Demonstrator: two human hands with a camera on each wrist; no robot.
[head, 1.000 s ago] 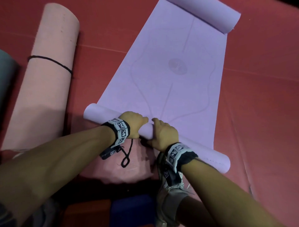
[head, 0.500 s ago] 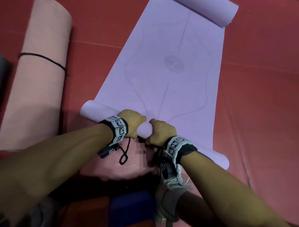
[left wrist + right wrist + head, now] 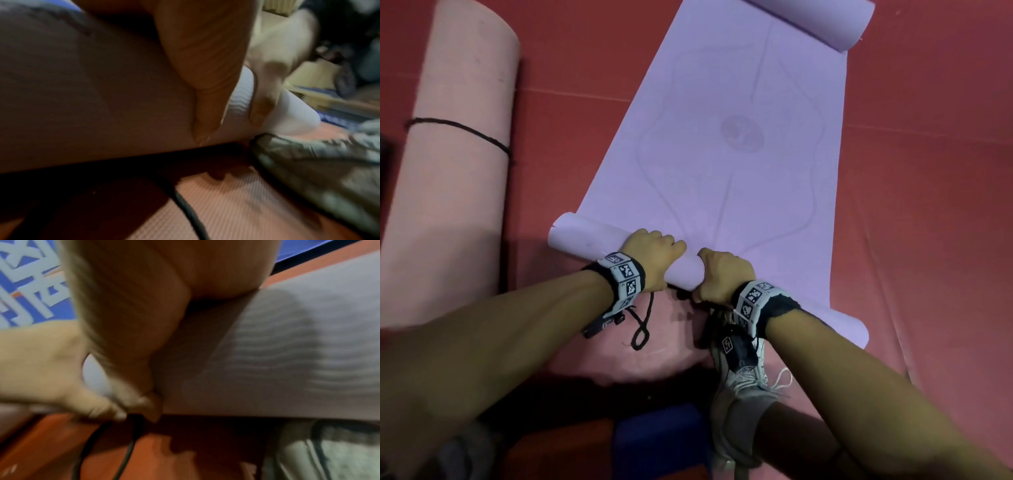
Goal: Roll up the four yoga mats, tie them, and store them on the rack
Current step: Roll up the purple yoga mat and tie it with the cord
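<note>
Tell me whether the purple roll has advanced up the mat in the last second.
No. The roll lies about as far from the printed circle as before.

Both forearms bare, no sleeves. Left wrist band [image 3: 624,274]: black strap faced with white square tiles, each printed with black pixel-pattern marker. Small black module with white label under band; thin black cord [image 3: 642,325] hangs from it, looped at end. Right wrist band [image 3: 758,299]: same black strap, same white marker tiles; black unit with white label below. Grey-white sneaker [image 3: 743,387], worn and scuffed, white laces, loose lace end out to side. Leg above shoe bare.
</note>
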